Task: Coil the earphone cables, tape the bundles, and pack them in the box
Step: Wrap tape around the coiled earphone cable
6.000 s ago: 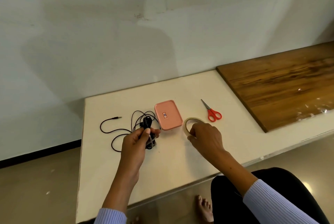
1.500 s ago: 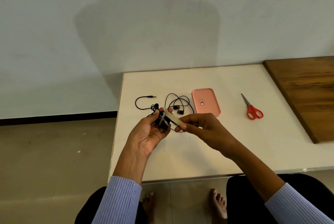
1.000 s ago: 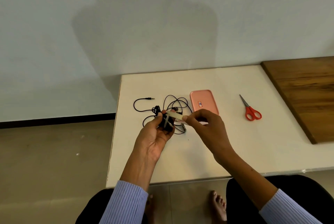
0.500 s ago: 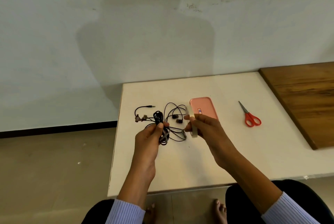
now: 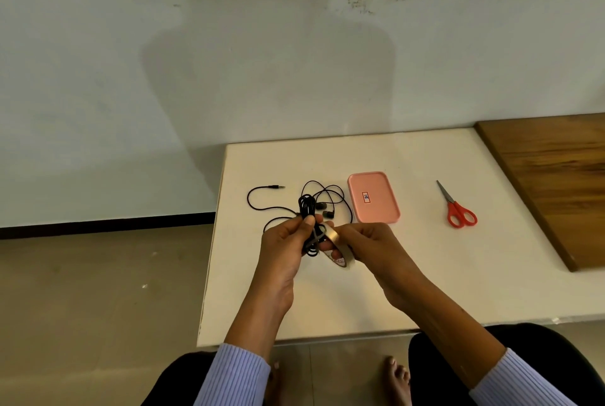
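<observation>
Mid-frame, above the desk [image 5: 425,274]: left hand [image 5: 284,251] has a closed grip on the coiled cable bundle [image 5: 309,225]; right hand [image 5: 373,248] pinches the tape roll [image 5: 337,247] w/ a strip on the bundle. Loose cable [image 5: 262,206], pink box [image 5: 373,196] & scissors [image 5: 456,209] lie further up, box lid shut.

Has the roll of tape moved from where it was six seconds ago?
Yes. The tape roll no longer lies on the table beside the pink box; the right hand holds it up against the cable bundle.
</observation>
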Tool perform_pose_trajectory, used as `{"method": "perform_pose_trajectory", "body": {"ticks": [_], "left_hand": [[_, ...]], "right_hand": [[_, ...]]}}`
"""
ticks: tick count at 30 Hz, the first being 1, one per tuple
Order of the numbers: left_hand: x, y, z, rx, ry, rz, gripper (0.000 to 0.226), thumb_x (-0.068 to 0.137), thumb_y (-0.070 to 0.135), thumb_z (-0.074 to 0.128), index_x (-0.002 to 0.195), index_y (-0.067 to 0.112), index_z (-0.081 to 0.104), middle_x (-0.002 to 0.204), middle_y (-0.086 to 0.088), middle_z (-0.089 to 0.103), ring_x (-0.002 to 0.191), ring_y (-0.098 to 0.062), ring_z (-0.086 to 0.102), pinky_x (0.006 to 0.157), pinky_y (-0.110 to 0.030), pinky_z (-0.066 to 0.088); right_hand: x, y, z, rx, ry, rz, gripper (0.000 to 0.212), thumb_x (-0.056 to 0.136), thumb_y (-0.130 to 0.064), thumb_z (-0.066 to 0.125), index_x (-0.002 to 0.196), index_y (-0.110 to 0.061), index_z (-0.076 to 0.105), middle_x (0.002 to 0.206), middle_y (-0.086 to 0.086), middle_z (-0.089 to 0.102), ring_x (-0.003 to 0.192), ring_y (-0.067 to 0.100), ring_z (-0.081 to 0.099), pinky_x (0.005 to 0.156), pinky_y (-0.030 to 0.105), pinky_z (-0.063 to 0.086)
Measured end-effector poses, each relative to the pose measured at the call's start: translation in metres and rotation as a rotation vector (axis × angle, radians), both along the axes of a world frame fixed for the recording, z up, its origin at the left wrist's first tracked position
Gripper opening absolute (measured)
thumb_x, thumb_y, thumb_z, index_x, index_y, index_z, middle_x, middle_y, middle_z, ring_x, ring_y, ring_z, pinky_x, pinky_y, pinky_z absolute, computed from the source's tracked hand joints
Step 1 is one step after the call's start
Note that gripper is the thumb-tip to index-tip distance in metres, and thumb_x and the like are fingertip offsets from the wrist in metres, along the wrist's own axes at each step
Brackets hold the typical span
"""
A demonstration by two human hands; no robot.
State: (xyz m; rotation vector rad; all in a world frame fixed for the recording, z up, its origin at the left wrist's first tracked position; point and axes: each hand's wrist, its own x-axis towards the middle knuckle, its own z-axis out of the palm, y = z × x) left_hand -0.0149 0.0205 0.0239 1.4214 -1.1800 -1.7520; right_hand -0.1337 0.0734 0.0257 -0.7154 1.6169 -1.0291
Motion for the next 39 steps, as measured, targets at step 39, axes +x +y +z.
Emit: {"method": "perform_pose_trajectory", "body": {"ticks": [39], "left_hand": [[0.002, -0.005, -0.003, -0.084, 0.037, 0.037, 0.021, 0.093, 0.015, 0.055, 0.083, 0.019, 0.073, 0.089, -0.005, 0.076, 0.093, -0.019, 0.069, 0.086, -0.032, 0.05]], "right_hand": [[-0.004, -0.002, -0.014, -0.057, -0.241, 0.031, 0.031, 0.095, -0.009, 0.04, 0.1, -0.004, 0.07, 0.095, 0.01, 0.074, 0.084, 0.019, 0.066, 0.087, 0.031, 0.051]]}}
